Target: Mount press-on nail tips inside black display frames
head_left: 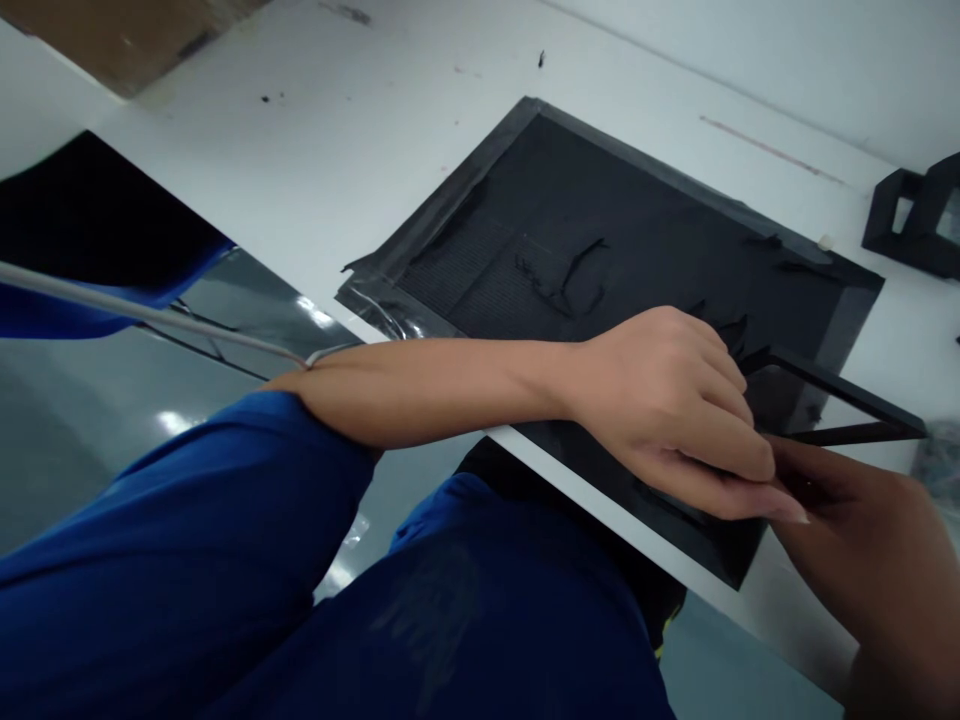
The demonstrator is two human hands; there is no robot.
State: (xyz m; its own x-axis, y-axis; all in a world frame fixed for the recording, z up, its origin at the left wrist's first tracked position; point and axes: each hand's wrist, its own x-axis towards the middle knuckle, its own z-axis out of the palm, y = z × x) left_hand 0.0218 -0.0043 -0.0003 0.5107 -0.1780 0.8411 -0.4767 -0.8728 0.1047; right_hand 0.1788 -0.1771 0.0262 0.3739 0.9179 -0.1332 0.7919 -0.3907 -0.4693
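My left hand (679, 410) reaches in from the left over a black mat, palm down, its fingers curled and its thumb pressed toward the forefinger. A thin black frame (847, 390) emerges from beneath its knuckles and juts to the right. My right hand (862, 510) comes from the lower right and meets the left fingertips at the frame. Its own fingertips are hidden behind the left hand. Both hands appear closed on the frame, though the exact grip is covered. Thin black shavings (574, 275) lie on the mat (637, 200) nearby.
The mat, taped along its edges, lies on a white table (300, 170) and overhangs the front edge. Another black frame-like part (911, 225) stands at the far right. A cardboard piece (127, 40) is at upper left. A grey cord (150, 310) runs to my left arm, near a blue-edged chair (97, 240).
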